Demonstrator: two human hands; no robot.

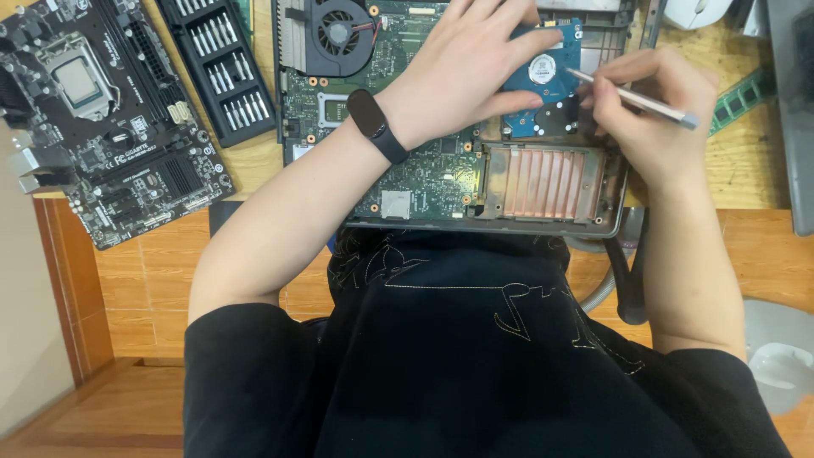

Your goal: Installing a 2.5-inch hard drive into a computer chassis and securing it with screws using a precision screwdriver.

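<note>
Right hand [657, 119] holds screwdriver [632, 98] tip pointing left at the hard drive [547, 76].

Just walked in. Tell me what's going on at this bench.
A person is bent over an opened laptop with its green circuit board and cooling fan bare. The left hand, a black band on its wrist, lies flat on a blue hard drive seated in the laptop. The right hand holds a slim silver screwdriver, tip touching the drive near its round label. A separate black motherboard and a tray of screwdriver bits lie to the left.
</note>
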